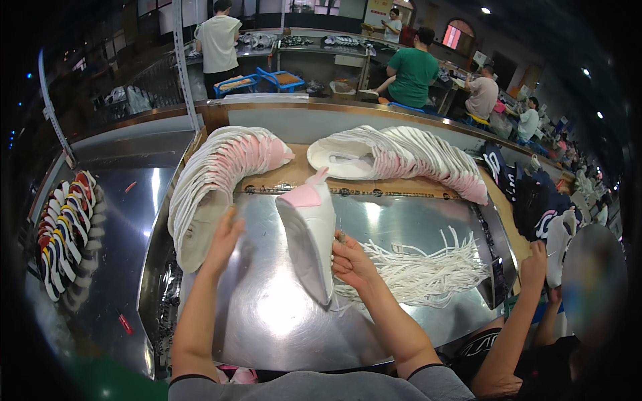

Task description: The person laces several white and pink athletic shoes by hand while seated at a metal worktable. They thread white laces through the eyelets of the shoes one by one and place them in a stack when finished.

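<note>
A white shoe upper with a pink heel patch stands tilted above the metal tabletop, its hollow side turned to the left. My right hand pinches its right edge; a small dull cap or ring shows at one fingertip. My left hand is slightly blurred, with fingers loosely stretched and nothing seen in it. It is beside the near end of a curved stack of nested white and pink uppers. Right of my right hand lies a pile of white shoelaces.
A second row of nested uppers lies on cardboard at the back. Colourful shoe parts and a red-handled tool lie on the left table. At right, a co-worker's arm holds a white shoe piece.
</note>
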`<state>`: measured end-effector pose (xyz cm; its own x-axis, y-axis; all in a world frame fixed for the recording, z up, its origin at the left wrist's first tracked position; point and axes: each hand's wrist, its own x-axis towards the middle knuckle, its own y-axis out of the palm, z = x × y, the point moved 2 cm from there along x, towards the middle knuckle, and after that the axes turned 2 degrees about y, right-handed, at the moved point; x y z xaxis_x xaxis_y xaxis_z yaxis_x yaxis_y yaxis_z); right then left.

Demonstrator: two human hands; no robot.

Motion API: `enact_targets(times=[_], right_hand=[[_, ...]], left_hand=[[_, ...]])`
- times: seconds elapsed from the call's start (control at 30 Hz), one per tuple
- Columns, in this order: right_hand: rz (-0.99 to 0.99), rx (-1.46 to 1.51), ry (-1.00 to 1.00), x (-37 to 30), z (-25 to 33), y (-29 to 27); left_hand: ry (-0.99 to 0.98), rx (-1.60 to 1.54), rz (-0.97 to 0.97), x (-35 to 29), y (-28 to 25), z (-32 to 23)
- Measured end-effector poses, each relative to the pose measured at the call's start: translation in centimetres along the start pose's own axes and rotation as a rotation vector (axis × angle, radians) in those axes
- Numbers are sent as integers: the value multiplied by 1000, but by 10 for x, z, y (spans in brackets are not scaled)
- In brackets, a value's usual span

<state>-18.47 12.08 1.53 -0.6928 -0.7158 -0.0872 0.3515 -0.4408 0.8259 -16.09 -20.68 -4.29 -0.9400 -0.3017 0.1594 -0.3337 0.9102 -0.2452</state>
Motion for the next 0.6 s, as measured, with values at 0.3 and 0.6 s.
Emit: enact_targets(times=[0.3,0.6], right_hand=[[-126,-114,94,-9,-76,14],[-172,-511,97,-50,-45,-21]], left_hand=[[188,161,19,-68,-34,-95],[772,1520,-224,40,-83,-55]])
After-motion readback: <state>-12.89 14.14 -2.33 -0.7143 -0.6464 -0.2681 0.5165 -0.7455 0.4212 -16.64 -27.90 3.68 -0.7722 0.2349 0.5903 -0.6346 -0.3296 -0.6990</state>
